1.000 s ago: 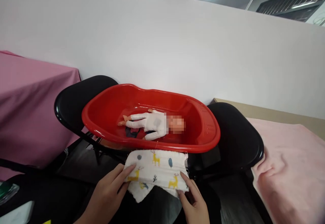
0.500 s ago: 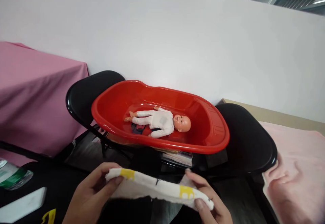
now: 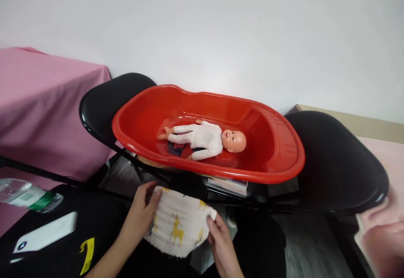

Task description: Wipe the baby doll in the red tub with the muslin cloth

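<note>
We hold a white cloth (image 3: 178,226) printed with yellow deer between both hands, low in the head view, just in front of the tub (image 3: 288,143). Left hand (image 3: 139,215): fingers curled over the cloth's left edge, thumb on top near the upper corner, pinching the fabric. Right hand (image 3: 222,246): fingers closed on the right edge, fingertips (image 3: 210,219) over the upper right corner. The cloth lies folded and fairly flat between the two hands, its lower edge frayed and sagging.

The tub is red plastic and rests across two black chairs, one (image 3: 104,101) under its left end, the other (image 3: 337,164) under its right. A doll (image 3: 205,139) in a white suit lies on its back inside the tub, head toward the right, legs toward the left. A dark item sits under its legs; we cannot tell what it is.

Left of the hands: a white phone (image 3: 44,236) on a black surface, and a clear bottle (image 3: 28,196) with a green label lying on its side just beyond it. A pink cover (image 3: 41,105) drapes the table at far left. A paler pink cloth (image 3: 383,227) shows at the right edge.
</note>
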A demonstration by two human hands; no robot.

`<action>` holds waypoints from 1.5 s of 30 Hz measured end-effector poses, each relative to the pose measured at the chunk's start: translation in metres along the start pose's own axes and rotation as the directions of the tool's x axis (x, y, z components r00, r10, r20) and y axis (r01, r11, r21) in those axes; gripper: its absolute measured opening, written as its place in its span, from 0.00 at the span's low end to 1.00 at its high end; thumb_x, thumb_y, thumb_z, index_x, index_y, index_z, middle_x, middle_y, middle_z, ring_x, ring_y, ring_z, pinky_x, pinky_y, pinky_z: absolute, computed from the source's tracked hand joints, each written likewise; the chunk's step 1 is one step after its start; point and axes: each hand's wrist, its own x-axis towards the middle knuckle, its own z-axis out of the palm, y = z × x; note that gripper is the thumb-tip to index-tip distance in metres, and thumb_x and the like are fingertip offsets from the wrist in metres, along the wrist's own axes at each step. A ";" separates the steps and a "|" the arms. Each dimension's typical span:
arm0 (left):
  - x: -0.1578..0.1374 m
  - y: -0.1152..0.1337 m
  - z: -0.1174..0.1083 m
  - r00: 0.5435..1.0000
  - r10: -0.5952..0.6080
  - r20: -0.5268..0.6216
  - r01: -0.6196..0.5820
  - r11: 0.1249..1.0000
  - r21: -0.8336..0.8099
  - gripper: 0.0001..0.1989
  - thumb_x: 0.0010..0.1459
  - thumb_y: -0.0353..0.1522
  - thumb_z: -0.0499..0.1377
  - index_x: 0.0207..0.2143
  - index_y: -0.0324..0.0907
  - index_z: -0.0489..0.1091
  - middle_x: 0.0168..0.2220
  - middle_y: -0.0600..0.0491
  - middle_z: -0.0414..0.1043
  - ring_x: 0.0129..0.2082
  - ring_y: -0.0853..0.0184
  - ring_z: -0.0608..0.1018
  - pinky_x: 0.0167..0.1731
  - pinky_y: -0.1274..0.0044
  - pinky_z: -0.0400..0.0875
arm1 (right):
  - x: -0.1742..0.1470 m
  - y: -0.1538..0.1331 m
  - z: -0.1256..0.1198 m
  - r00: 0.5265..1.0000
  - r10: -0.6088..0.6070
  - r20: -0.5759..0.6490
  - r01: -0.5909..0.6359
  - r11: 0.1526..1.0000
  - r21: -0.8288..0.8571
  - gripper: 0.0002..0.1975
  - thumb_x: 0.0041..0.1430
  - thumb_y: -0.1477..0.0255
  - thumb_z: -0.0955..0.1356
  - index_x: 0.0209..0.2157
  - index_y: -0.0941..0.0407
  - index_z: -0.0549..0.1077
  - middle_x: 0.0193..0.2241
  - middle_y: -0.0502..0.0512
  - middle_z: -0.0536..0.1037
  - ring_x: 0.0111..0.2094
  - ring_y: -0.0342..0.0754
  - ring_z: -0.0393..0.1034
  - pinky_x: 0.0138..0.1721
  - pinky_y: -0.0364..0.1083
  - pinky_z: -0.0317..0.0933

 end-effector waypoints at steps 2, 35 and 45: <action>-0.007 0.011 -0.006 0.979 0.205 -0.003 -0.203 0.974 0.102 0.20 0.71 0.43 0.56 0.58 0.42 0.70 0.62 0.41 0.71 0.62 0.54 0.75 0.62 0.58 0.71 | 0.000 0.008 0.003 0.999 0.046 0.030 -0.047 0.997 0.059 0.31 0.44 0.51 0.82 0.46 0.55 0.84 0.41 0.61 0.86 0.45 0.60 0.81 0.53 0.56 0.70; 0.024 0.057 0.028 0.837 0.449 0.312 -0.495 0.864 0.085 0.19 0.76 0.38 0.51 0.54 0.44 0.80 0.59 0.49 0.78 0.63 0.58 0.73 0.68 0.58 0.65 | 0.013 -0.037 0.039 0.580 -0.606 0.544 0.792 0.266 -0.549 0.26 0.61 0.77 0.66 0.58 0.46 0.78 0.68 0.54 0.70 0.71 0.60 0.60 0.72 0.68 0.46; 0.029 0.053 0.023 0.848 0.346 0.402 -0.382 0.924 0.011 0.19 0.74 0.40 0.53 0.57 0.45 0.78 0.64 0.49 0.73 0.68 0.58 0.70 0.70 0.60 0.62 | 0.057 -0.009 0.007 0.985 -0.101 -0.140 0.086 0.990 -0.111 0.16 0.56 0.60 0.72 0.41 0.55 0.80 0.37 0.55 0.84 0.38 0.52 0.76 0.42 0.49 0.68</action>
